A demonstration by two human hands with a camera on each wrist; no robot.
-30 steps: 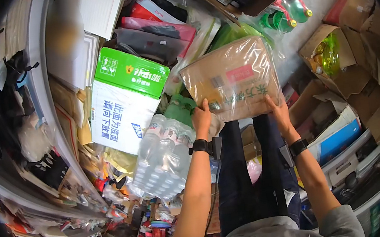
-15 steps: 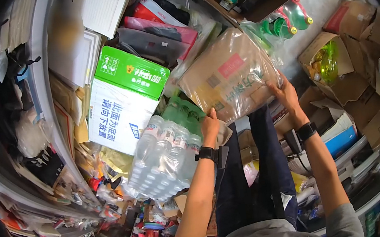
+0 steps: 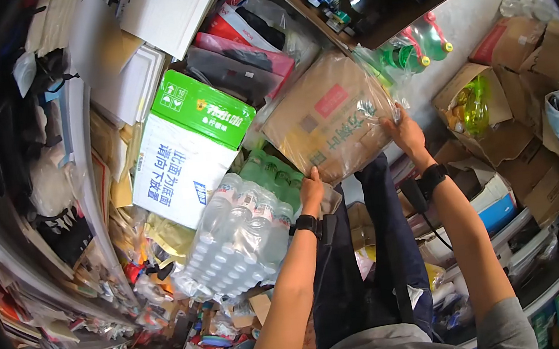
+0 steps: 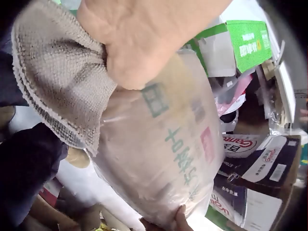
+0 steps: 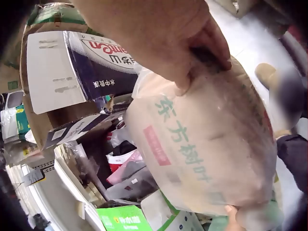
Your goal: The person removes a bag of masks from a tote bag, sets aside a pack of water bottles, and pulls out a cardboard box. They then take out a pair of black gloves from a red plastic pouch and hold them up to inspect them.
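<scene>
A brown cardboard carton [image 3: 328, 117] in clear plastic wrap, with green characters and a pink label, is held in front of my legs, slanted in the head view. My left hand [image 3: 312, 193] grips its near left corner, thumb on top. That same hand also holds a bunched grey-beige cloth [image 4: 60, 72], which hangs beside the carton in the left wrist view. At the carton's right end, my right hand [image 3: 406, 134] grips the wrapped edge; in the right wrist view its fingers [image 5: 216, 43] curl over the plastic.
Left of the carton stand shrink-wrapped clear bottles [image 3: 241, 230], green bottles [image 3: 269, 175] and a green-and-white box [image 3: 187, 147]. A large open carton [image 3: 370, 5] is at the back. Open cardboard boxes [image 3: 486, 109] line the right; crowded shelves [image 3: 87, 182] run along the left.
The carton has turned counter-clockwise and shifted slightly left, its right end swinging away from me. My right hand has moved farther forward with it; my left hand has come slightly nearer and rightward.
</scene>
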